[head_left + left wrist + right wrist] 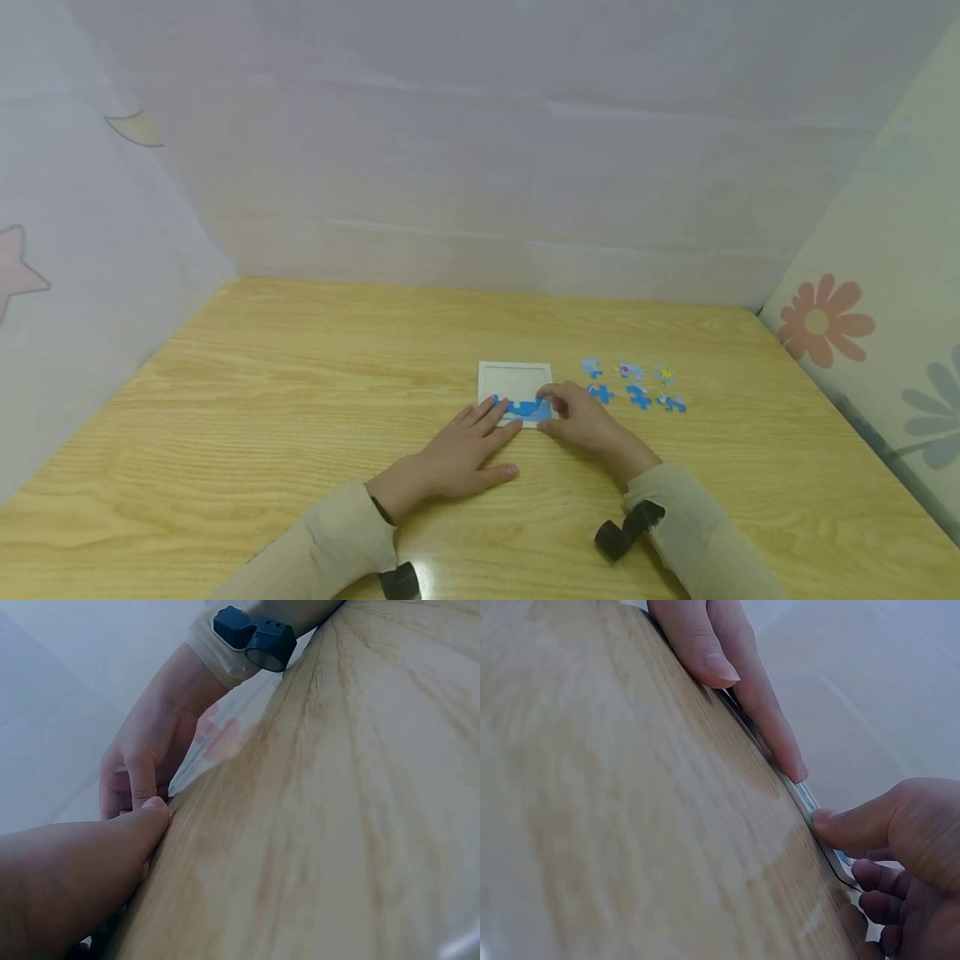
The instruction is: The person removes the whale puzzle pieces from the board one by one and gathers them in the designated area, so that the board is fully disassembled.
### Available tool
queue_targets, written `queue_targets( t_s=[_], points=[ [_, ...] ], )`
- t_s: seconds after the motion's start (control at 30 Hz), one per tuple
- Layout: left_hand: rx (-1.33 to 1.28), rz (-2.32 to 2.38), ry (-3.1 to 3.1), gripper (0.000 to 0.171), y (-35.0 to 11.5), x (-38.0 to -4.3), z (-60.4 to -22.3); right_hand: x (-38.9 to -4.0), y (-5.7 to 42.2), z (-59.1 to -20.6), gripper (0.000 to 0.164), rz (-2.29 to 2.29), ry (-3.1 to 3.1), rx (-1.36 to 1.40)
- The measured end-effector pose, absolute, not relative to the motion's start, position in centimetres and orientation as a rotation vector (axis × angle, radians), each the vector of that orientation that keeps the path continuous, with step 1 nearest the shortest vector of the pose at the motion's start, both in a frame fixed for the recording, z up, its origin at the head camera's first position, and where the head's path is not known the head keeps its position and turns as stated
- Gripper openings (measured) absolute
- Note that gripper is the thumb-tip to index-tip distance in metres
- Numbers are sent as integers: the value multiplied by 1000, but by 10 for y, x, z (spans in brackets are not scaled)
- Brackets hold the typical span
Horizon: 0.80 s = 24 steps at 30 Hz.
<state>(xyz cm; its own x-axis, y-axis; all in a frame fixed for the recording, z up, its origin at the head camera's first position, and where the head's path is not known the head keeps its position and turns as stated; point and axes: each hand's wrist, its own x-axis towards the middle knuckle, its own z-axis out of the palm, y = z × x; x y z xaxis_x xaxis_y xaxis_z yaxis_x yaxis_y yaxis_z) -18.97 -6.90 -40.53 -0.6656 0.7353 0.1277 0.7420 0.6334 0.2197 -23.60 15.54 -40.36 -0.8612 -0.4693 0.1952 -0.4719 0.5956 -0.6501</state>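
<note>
A square white puzzle tray lies on the table, its near part filled with blue puzzle pieces. My left hand rests flat from the left, fingers straight, fingertips on the pieces and the tray's near rim. From the right, my right hand has curled fingers, the index fingertip and thumb spanning a light blue puzzle piece at the tray's near right corner. The right wrist view shows the right thumb on the tray's edge and the left index finger close by. In the left wrist view the tray is mostly hidden.
Right of the tray, several loose puzzle pieces lie in two rows on the wooden table. Pale cloth walls stand at the back and both sides, the right one printed with flowers.
</note>
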Motion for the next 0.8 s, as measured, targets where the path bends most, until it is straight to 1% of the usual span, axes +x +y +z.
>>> queue_targets(
  t_s=[0.13,0.17,0.47,0.8],
  points=[
    [-1275,-385,-2821,62,-69,-189,-405,-236,155,-404,33,1134,-2780,862],
    [-1273,-379,-2820,62,-69,-189,-405,-231,152,-397,32,1127,-2806,827],
    [-1267,-348,-2803,62,-69,-190,-405,-232,149,-393,36,1067,-2856,787],
    [-1270,-341,-2791,62,-69,-190,-405,-233,150,-397,36,1088,-2812,808]
  ],
)
